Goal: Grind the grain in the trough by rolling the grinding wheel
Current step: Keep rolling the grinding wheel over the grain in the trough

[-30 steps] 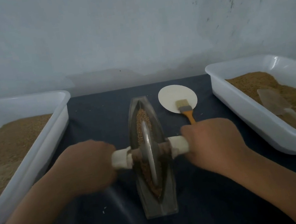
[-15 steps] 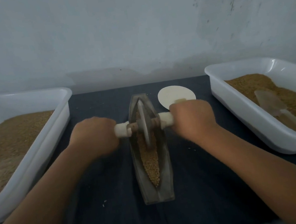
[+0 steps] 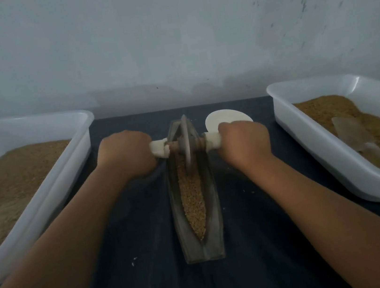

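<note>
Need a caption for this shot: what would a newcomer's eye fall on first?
The left hand and right hand grip the white handles of a wheel at the far end of a trough mid-table, brown grain lying in it. A white left tub and right tub holding brown grain or meal flank it.

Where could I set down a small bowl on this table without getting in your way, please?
Bare cloth lies at the near end, either side of the trough between it and each forearm, and in the far strip between the left tub and the left hand. It is crowded around the grinding wheel, the right hand and the white disc.
</note>
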`<state>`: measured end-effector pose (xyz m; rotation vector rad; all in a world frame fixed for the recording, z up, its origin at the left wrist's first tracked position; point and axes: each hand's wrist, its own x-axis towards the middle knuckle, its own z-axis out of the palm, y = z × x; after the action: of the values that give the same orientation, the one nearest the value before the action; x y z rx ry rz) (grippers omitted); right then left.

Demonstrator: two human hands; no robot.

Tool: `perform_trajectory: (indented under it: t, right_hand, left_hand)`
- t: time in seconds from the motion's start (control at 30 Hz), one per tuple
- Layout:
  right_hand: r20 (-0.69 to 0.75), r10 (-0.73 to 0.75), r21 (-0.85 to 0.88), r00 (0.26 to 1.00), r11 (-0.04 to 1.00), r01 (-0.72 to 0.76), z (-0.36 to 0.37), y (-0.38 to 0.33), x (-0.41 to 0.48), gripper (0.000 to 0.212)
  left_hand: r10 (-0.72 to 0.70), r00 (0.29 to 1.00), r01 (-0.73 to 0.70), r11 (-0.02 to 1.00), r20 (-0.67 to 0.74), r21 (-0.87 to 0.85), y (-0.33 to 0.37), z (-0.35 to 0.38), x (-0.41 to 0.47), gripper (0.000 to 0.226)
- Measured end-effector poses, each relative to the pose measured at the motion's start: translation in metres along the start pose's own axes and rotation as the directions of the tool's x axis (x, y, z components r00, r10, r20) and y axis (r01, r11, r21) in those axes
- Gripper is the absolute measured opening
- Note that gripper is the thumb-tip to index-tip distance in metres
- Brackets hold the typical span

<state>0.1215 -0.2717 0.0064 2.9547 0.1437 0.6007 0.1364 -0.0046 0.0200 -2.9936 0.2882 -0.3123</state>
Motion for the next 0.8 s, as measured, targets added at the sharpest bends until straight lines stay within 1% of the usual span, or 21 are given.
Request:
perform_trajectory:
  t: [0.07, 0.17, 0.23, 0.27, 0.33, 0.4, 0.43, 0.53, 0.6, 0.7, 0.8]
  right_hand:
    - [0.025, -0.021, -0.005, 0.999, 1.000, 0.021, -0.003, 0.001, -0.009, 0.011]
    - [0.056, -0.127, 0.017, 0.990, 0.992, 0.127, -0.014, 0.011, -0.049, 0.023]
    - [0.041, -0.203, 0.045, 0.978, 0.979, 0.201, -0.028, 0.021, -0.076, 0.027]
    - [0.057, -0.232, 0.077, 0.971, 0.971, 0.227, -0.035, 0.026, -0.084, 0.027]
    - [0.168, -0.273, 0.141, 0.947, 0.958, 0.251, -0.042, 0.033, -0.085, 0.029]
    - [0.281, -0.265, 0.150, 0.922, 0.961, 0.231, -0.042, 0.034, -0.073, 0.027]
    - [0.276, -0.240, 0.129, 0.931, 0.969, 0.212, -0.037, 0.032, -0.064, 0.027]
    - [0.113, -0.148, 0.019, 0.982, 0.989, 0.147, -0.015, 0.024, -0.039, 0.029]
    - [0.041, -0.105, -0.011, 0.994, 0.994, 0.106, -0.003, 0.017, -0.023, 0.028]
    - [0.023, -0.068, -0.009, 0.997, 0.998, 0.068, 0.001, 0.013, -0.009, 0.025]
    - [0.052, -0.082, 0.005, 0.995, 0.997, 0.081, -0.005, 0.016, -0.018, 0.024]
  left_hand:
    - [0.023, 0.999, -0.023, 1.000, 0.035, 0.000, -0.001, -0.002, -0.009, 0.030]
    - [0.068, 0.992, -0.068, 0.998, 0.108, -0.008, -0.005, -0.002, -0.050, 0.026]
    - [0.089, 0.991, -0.089, 0.996, 0.101, -0.006, -0.008, -0.005, -0.081, 0.023]
    - [0.095, 0.992, -0.095, 0.995, 0.080, -0.002, -0.009, -0.007, -0.092, 0.023]
    - [0.094, 0.995, -0.095, 0.995, 0.032, 0.022, -0.008, -0.009, -0.101, 0.024]
    - [0.067, 0.997, -0.068, 0.997, 0.023, 0.038, -0.005, -0.010, -0.096, 0.027]
    - [0.054, 0.998, -0.055, 0.998, 0.020, 0.039, -0.004, -0.008, -0.090, 0.027]
    - [0.012, 0.999, -0.011, 1.000, -0.037, 0.016, -0.002, 0.003, -0.064, 0.027]
    - [-0.025, 0.998, 0.024, 1.000, -0.065, -0.010, -0.002, 0.008, -0.044, 0.026]
    - [-0.049, 0.998, 0.047, 0.998, -0.046, -0.046, -0.001, 0.007, -0.026, 0.025]
    - [-0.002, 1.000, 0.003, 0.999, 0.019, -0.051, -0.003, 0.002, -0.030, 0.023]
